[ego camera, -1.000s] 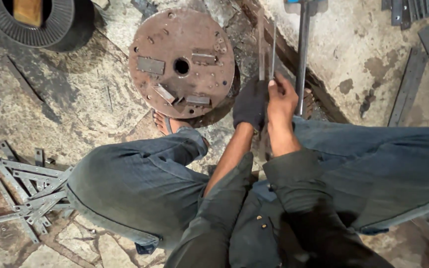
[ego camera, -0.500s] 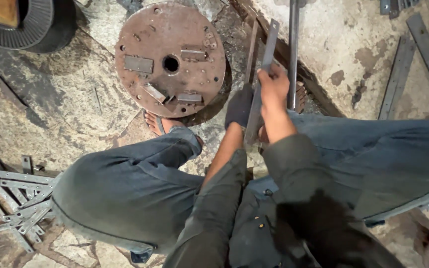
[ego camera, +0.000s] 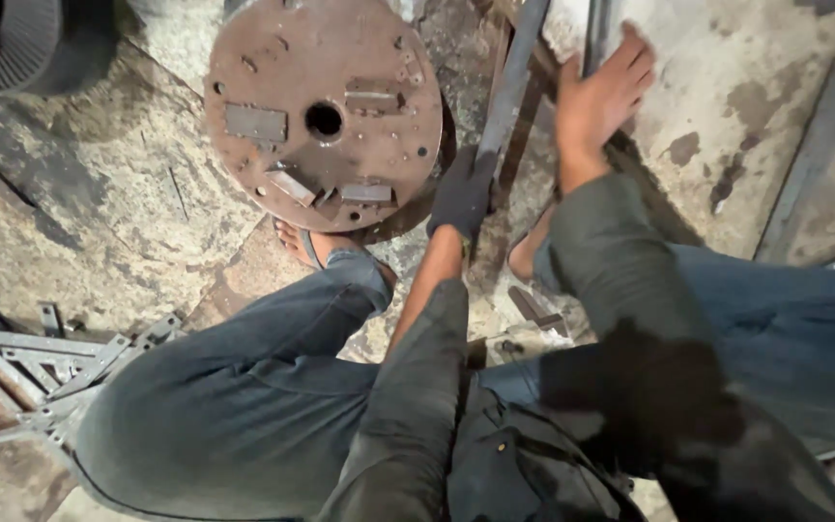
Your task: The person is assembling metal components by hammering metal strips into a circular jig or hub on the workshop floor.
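I squat on a rough concrete floor, knees in blue jeans. My left hand (ego camera: 461, 193), in a dark glove, grips a long flat metal bar (ego camera: 504, 92) that runs up and away from me. My bare right hand (ego camera: 603, 97) reaches forward with fingers spread over a second upright metal bar (ego camera: 596, 29) near the top edge; it touches the bar but I cannot see a closed grip. A round rusty steel disc (ego camera: 326, 116) with a centre hole and small welded blocks lies just left of the gloved hand.
A pile of grey flat metal strips (ego camera: 41, 362) lies at the left beside my knee. A dark ribbed round object (ego camera: 12, 43) sits at the top left. More flat bars (ego camera: 814, 145) lie at the right. My sandalled foot (ego camera: 316, 246) rests below the disc.
The view has moved closer. My right hand has left the bar held by the gloved hand and stretched forward and right, fingers opening, to the farther bar. The gloved hand keeps its hold.
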